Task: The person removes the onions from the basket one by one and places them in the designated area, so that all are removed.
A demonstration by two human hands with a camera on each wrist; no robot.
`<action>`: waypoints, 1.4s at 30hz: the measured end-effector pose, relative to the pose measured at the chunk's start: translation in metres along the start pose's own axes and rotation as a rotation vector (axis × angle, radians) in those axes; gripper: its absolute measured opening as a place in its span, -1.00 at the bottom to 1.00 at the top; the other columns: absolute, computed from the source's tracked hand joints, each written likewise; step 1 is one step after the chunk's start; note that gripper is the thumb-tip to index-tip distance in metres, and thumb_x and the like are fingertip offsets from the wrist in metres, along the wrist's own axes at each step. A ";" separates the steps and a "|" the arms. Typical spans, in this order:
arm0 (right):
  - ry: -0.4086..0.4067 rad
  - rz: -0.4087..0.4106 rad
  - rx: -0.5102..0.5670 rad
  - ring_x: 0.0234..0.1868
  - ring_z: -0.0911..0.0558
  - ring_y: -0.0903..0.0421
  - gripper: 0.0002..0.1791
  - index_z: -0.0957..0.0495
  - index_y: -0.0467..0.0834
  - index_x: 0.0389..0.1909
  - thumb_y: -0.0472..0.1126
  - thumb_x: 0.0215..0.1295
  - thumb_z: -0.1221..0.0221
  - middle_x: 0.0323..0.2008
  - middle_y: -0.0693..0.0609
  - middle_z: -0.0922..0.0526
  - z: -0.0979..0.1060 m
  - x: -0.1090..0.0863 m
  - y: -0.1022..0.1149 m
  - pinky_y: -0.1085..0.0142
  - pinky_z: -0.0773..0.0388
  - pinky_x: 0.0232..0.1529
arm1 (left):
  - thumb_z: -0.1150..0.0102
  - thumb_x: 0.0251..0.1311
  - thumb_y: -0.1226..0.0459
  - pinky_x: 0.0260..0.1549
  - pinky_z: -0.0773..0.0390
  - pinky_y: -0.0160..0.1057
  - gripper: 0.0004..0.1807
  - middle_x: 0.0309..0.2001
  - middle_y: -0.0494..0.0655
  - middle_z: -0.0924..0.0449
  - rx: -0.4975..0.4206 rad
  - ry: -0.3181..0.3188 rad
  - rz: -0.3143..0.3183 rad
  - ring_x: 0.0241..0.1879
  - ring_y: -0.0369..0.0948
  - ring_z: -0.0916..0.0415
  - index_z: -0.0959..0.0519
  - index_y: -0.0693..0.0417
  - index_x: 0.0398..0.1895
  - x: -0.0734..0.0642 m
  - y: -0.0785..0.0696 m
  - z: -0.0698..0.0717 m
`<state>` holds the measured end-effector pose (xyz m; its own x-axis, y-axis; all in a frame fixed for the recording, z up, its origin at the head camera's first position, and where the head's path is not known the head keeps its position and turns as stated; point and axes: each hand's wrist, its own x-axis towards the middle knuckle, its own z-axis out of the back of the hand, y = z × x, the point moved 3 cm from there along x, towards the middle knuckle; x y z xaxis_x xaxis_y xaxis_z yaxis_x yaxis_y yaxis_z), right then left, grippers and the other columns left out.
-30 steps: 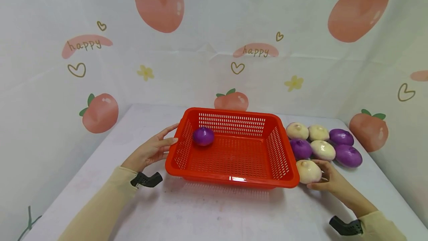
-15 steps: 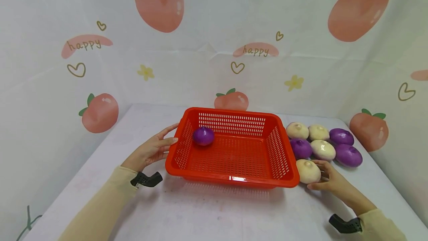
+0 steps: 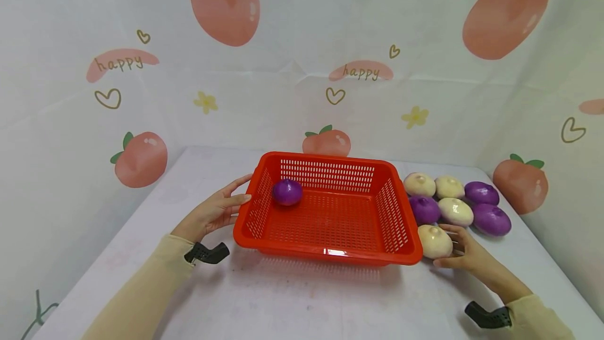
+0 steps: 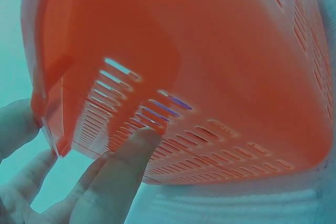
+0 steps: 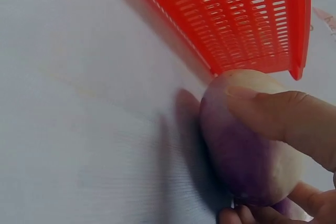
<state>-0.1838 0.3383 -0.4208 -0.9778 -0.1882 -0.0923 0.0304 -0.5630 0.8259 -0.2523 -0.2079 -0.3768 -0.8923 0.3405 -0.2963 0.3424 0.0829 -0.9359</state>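
Note:
A red plastic basket with slotted walls stands in the middle of the table. In it, near the left wall, lies one purple turnip. My left hand touches the basket's left side; its fingers reach the rim and a fingertip presses the slotted wall from outside. To the basket's right, my right hand grips a turnip that shows its pale side in the head view. In the right wrist view this turnip is purple and white, with the thumb across it.
Several more turnips, pale or purple side up, sit in a cluster beyond the right hand. The white table meets a fruit-printed backdrop at the back and sides. A black band is on each wrist.
The gripped turnip has shifted very slightly left toward the basket. The left hand and the basket have not visibly moved.

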 end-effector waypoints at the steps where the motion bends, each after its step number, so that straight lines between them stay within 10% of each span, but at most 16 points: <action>1: 0.000 -0.003 -0.011 -0.01 -0.45 0.30 -0.08 0.00 -0.41 0.34 -0.31 0.06 -0.36 0.22 -0.43 -0.25 0.001 0.000 0.000 0.40 -0.51 -0.12 | -0.11 0.35 0.23 -0.09 -0.66 -0.10 -0.21 0.02 -0.13 -0.55 -0.001 0.003 0.001 -0.12 -0.21 -0.66 0.03 -0.31 0.54 0.000 0.000 0.000; 7: 0.045 -0.052 -0.053 0.21 -0.38 -0.40 -0.18 -0.04 -0.40 0.36 -0.15 0.25 -0.24 0.29 -0.46 -0.22 0.018 0.003 0.008 -0.09 -0.57 0.00 | -0.11 0.36 0.22 -0.08 -0.66 -0.12 -0.21 0.02 -0.12 -0.56 -0.002 0.016 0.002 -0.11 -0.21 -0.66 0.04 -0.33 0.54 -0.002 -0.001 0.000; 10: 0.048 -0.011 -0.053 0.18 -0.50 -0.15 -0.24 -0.06 -0.41 0.36 -0.15 0.32 -0.18 0.28 -0.38 -0.31 0.029 0.007 0.019 0.09 -0.62 -0.01 | -0.10 0.36 0.22 -0.08 -0.66 -0.13 -0.22 0.00 -0.13 -0.57 0.001 0.020 0.000 -0.10 -0.21 -0.65 0.04 -0.33 0.54 -0.003 -0.001 0.000; 15: -0.006 0.126 0.023 -0.03 -0.53 0.49 -0.48 -0.21 -0.18 0.31 -0.20 0.40 -0.11 0.08 0.29 -0.51 0.046 0.022 0.056 0.37 -0.59 -0.05 | -0.10 0.36 0.21 -0.09 -0.66 -0.13 -0.22 -0.01 -0.14 -0.57 0.006 0.011 -0.003 -0.11 -0.21 -0.65 0.04 -0.33 0.54 -0.004 -0.001 0.002; 21: -0.012 0.234 0.090 0.01 -0.56 0.44 -0.58 -0.32 0.03 0.26 -0.17 0.42 -0.10 0.04 0.35 -0.51 0.039 0.042 0.121 0.52 -0.54 -0.06 | -0.13 0.34 0.22 -0.07 -0.65 -0.08 -0.20 0.03 -0.13 -0.54 0.002 0.000 0.000 -0.10 -0.20 -0.66 0.04 -0.32 0.54 -0.004 -0.001 0.003; 32: 0.139 0.407 0.149 0.15 -0.54 0.00 -0.49 -0.32 -0.18 0.25 -0.29 0.31 -0.20 0.17 -0.15 -0.47 -0.021 0.109 0.225 0.37 -0.58 0.05 | -0.10 0.36 0.22 -0.08 -0.66 -0.13 -0.23 -0.01 -0.13 -0.57 0.002 0.038 -0.006 -0.11 -0.21 -0.65 0.02 -0.34 0.53 -0.005 -0.001 0.001; 42: 0.362 0.321 0.079 0.27 -0.46 -0.18 -0.34 -0.24 -0.14 0.34 -0.23 0.25 -0.28 0.29 -0.19 -0.37 -0.105 0.163 0.237 0.00 -0.48 0.22 | -0.12 0.35 0.21 -0.06 -0.65 -0.11 -0.21 0.03 -0.12 -0.54 0.004 0.015 0.007 -0.10 -0.21 -0.65 0.03 -0.33 0.53 -0.001 0.000 0.001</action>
<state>-0.3141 0.0901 -0.2984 -0.7863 -0.6178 -0.0026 0.2886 -0.3710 0.8827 -0.2514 -0.2089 -0.3768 -0.8855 0.3547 -0.3001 0.3475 0.0768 -0.9345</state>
